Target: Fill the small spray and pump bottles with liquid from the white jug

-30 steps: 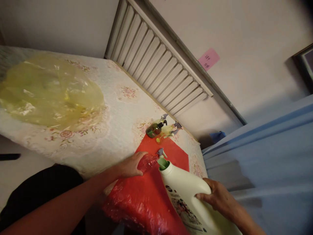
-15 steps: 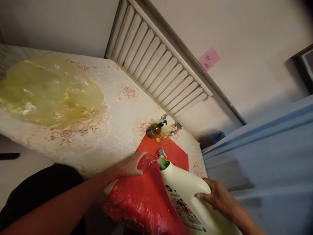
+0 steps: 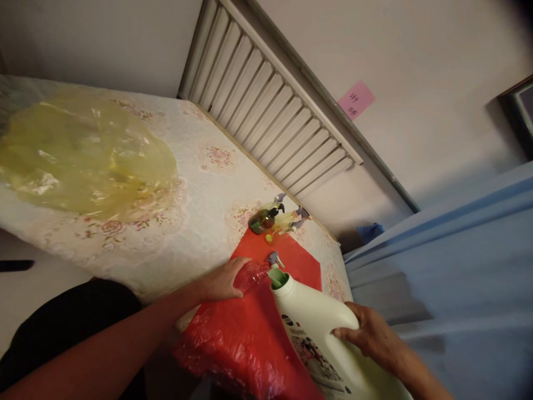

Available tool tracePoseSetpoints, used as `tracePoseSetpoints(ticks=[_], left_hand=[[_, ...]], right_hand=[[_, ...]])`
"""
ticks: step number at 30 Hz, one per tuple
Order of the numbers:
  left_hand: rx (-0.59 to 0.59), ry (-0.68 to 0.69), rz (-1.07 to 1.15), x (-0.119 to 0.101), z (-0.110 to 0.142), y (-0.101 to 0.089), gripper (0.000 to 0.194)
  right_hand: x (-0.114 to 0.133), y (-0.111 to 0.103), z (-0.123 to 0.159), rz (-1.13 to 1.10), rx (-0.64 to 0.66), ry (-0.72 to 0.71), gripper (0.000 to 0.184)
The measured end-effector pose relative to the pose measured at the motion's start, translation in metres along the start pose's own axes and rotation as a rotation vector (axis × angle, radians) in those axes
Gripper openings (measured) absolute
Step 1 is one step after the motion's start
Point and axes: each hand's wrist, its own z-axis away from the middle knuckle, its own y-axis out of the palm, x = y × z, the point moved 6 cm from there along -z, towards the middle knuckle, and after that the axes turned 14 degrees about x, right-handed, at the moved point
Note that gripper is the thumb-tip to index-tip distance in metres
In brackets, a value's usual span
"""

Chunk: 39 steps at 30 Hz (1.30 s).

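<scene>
In my right hand (image 3: 366, 333) is the handle of a large pale jug (image 3: 320, 316), tilted so its green-lined mouth points at a clear bottle (image 3: 252, 276). My left hand (image 3: 225, 280) is closed around the body of that bottle, on a red sheet (image 3: 245, 316). The jug's mouth is close to the bottle's neck; whether they touch I cannot tell, and no stream of liquid can be made out. A grey spray head (image 3: 275, 259) lies just beyond the bottle's neck.
Behind the red sheet stand a dark green pump bottle (image 3: 263, 220) and several spray bottles with yellowish liquid (image 3: 272, 237). A crumpled yellow plastic bag (image 3: 87, 158) covers the table's left end. A white radiator (image 3: 266, 94) runs along the back, and a blue curtain (image 3: 449, 289) hangs at right.
</scene>
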Motion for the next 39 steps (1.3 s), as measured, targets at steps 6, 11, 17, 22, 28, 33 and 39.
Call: tracePoseSetpoints(ticks=[6, 11, 17, 22, 28, 33, 39], left_hand=[[0.009, -0.002, 0.007, -0.0017, 0.0007, -0.0005, 0.083], [0.014, -0.004, 0.009, -0.0018, 0.0005, -0.0005, 0.083], [0.011, -0.001, 0.002, -0.0022, 0.0005, -0.0007, 0.081], [0.015, -0.004, 0.002, -0.0015, 0.0006, -0.0004, 0.083], [0.009, -0.009, 0.000, -0.0015, 0.0010, -0.0002, 0.084], [0.011, -0.018, 0.013, -0.0024, 0.0015, -0.0009, 0.084], [0.019, -0.012, 0.016, -0.0029, 0.0014, -0.0010, 0.084]], right_hand=[[0.0012, -0.0005, 0.0005, -0.007, 0.006, 0.010, 0.035], [0.0023, -0.0028, 0.0015, 0.008, -0.016, 0.029, 0.033], [0.0025, -0.0018, 0.0014, 0.007, 0.004, 0.013, 0.030], [0.0020, -0.0021, 0.0013, 0.008, -0.004, 0.009, 0.034], [0.0044, -0.0028, 0.0023, -0.015, -0.003, 0.042, 0.037], [0.0050, -0.0021, 0.0020, -0.012, 0.004, 0.019, 0.035], [0.0036, -0.0012, 0.0012, -0.009, 0.008, 0.012, 0.031]])
